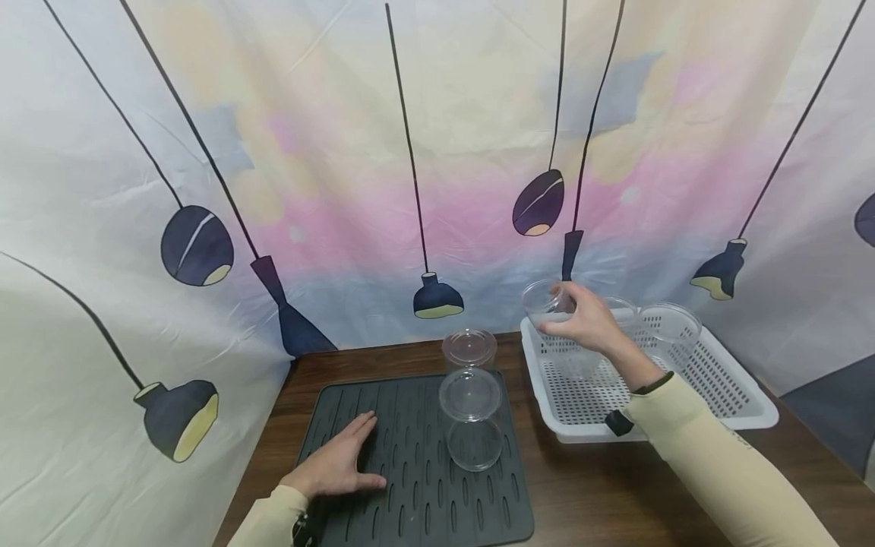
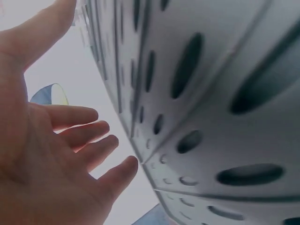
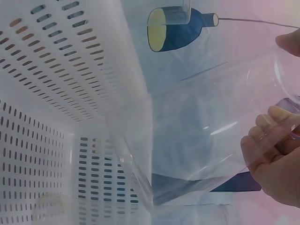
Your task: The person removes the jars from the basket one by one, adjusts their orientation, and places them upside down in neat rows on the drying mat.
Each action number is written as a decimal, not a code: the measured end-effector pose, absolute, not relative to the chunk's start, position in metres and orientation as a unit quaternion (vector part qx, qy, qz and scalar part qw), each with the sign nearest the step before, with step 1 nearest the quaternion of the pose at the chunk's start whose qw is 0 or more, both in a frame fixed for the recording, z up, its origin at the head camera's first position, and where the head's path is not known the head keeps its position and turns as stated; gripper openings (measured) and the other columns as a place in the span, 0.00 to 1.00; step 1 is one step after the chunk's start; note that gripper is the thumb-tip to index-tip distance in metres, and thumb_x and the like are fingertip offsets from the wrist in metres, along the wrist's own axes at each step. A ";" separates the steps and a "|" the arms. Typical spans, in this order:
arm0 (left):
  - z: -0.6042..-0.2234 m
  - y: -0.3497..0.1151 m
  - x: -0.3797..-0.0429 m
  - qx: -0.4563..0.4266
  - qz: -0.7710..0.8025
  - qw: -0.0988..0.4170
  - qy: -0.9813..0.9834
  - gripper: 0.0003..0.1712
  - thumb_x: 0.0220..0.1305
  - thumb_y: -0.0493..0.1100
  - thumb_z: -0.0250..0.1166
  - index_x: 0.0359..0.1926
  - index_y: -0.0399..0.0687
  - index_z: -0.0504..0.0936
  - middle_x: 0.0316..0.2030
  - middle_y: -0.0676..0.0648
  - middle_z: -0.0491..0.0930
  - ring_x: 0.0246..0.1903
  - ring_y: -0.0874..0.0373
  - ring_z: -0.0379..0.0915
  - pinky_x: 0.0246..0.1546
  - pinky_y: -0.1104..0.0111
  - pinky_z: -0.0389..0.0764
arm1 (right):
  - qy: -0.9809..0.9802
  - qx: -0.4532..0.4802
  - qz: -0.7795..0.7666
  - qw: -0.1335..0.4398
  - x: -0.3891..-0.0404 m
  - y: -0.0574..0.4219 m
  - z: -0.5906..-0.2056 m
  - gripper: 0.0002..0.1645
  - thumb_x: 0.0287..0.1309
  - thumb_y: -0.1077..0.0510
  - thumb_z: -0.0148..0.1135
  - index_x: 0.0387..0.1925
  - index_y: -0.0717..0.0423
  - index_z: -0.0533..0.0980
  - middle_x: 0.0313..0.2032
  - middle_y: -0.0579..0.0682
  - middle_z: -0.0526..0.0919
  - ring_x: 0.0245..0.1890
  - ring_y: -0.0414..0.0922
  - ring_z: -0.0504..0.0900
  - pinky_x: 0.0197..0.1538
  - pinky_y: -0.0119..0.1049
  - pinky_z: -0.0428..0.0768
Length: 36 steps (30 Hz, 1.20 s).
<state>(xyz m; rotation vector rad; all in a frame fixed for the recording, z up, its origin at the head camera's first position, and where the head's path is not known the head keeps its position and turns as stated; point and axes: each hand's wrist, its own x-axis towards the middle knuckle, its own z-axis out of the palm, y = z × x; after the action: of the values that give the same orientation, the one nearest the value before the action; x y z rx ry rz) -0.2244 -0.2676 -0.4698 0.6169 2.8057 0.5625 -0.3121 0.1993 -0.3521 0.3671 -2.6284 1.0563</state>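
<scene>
My right hand (image 1: 584, 323) grips a clear cylindrical container (image 3: 201, 136) near one end, thumb on one side and fingers on the other. In the right wrist view this container is tilted, its far end overlapping the wall of the white perforated basket (image 1: 550, 414). On the dark grey ribbed drying mat (image 1: 410, 463) stand two similar clear containers, a front container (image 1: 472, 425) and a back container (image 1: 469, 348). Over the left part of the mat, my left hand (image 1: 342, 460) has its fingers extended and thumb spread, holding nothing.
Another clear container (image 1: 673, 327) is inside the right part of the basket, with a further clear rim (image 1: 620, 310) beside it. Mat and basket sit side by side on a brown wooden table (image 1: 581, 486). A fabric backdrop (image 1: 342, 251) with printed lamps hangs behind the table.
</scene>
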 end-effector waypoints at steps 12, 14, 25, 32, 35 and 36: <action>-0.439 -0.256 -0.229 0.226 0.197 0.021 0.954 0.53 0.55 0.62 0.70 0.73 0.43 0.60 0.73 0.41 0.56 0.69 0.41 0.59 0.62 0.45 0.69 | -0.910 0.151 0.347 0.169 -0.304 0.191 -0.341 0.37 0.42 0.44 0.76 0.54 0.51 0.73 0.47 0.55 0.77 0.46 0.53 0.75 0.46 0.51 0.75; -0.433 -0.255 -0.230 0.229 0.202 0.010 0.952 0.53 0.56 0.65 0.68 0.74 0.44 0.59 0.74 0.42 0.56 0.70 0.42 0.59 0.62 0.45 0.69 | -0.911 0.154 0.343 0.171 -0.303 0.190 -0.340 0.38 0.42 0.45 0.76 0.55 0.52 0.73 0.48 0.55 0.77 0.47 0.53 0.75 0.47 0.52 0.75; -0.406 -0.243 -0.232 0.247 0.229 -0.065 0.939 0.48 0.61 0.66 0.63 0.74 0.47 0.59 0.73 0.45 0.58 0.69 0.42 0.60 0.60 0.44 0.70 | -0.908 0.178 0.323 0.196 -0.296 0.181 -0.331 0.38 0.40 0.45 0.76 0.55 0.52 0.73 0.48 0.54 0.75 0.43 0.50 0.72 0.44 0.49 0.72; -0.389 -0.231 -0.233 0.255 0.236 -0.085 0.934 0.45 0.64 0.62 0.62 0.74 0.49 0.59 0.73 0.45 0.58 0.71 0.44 0.57 0.62 0.43 0.67 | -0.902 0.205 0.314 0.215 -0.289 0.179 -0.328 0.38 0.39 0.46 0.77 0.54 0.53 0.74 0.50 0.55 0.76 0.45 0.51 0.73 0.45 0.51 0.73; -0.378 -0.225 -0.236 0.262 0.235 -0.090 0.932 0.45 0.64 0.63 0.62 0.75 0.51 0.58 0.73 0.45 0.58 0.71 0.45 0.56 0.63 0.43 0.67 | -0.898 0.216 0.311 0.225 -0.286 0.176 -0.327 0.38 0.37 0.47 0.78 0.52 0.53 0.75 0.50 0.54 0.76 0.46 0.51 0.72 0.46 0.52 0.73; -0.375 -0.223 -0.237 0.265 0.234 -0.092 0.931 0.45 0.63 0.63 0.62 0.75 0.51 0.58 0.73 0.46 0.58 0.71 0.45 0.56 0.63 0.43 0.67 | -0.897 0.218 0.311 0.227 -0.286 0.175 -0.327 0.38 0.36 0.47 0.79 0.52 0.53 0.75 0.50 0.54 0.76 0.46 0.51 0.72 0.46 0.52 0.73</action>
<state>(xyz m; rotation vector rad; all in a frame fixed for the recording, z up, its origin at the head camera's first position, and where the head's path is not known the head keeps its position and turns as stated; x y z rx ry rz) -0.2369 -0.2231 -0.3754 0.8857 3.1090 0.7818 -0.2856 0.1750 -0.3269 0.6017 -2.4708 0.8564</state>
